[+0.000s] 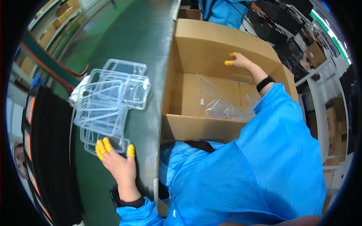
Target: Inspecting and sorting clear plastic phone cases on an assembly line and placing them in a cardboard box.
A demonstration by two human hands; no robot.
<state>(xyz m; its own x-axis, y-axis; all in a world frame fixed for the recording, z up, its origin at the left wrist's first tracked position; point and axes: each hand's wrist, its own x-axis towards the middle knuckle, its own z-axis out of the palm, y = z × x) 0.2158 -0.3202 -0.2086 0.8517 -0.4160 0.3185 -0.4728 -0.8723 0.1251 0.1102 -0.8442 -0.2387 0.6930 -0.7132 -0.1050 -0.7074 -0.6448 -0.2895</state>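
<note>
A loose pile of clear plastic frames or lids (103, 107) with rounded corners overlaps on the green tabletop (128, 28). At the near end of this pile is my left hand (120, 164), its fingers spread, yellow finger cots on the tips. The fingertips rest at or just over the nearest clear piece; it is not gripped. My right hand (241, 62) is stretched over the far right part of a large open cardboard box (203, 45). Two of its yellow-tipped fingers stand apart with nothing seen between them; the others are partly hidden. Inside the box lie several clear plastic pieces (222, 109).
A black padded object with orange strips (49, 150) stands along the table's left side. White crumpled material (78, 90) touches the pile. Beyond the box is blue cloth (222, 15); black bags (286, 49) and a pale metal rack (320, 109) are at the right.
</note>
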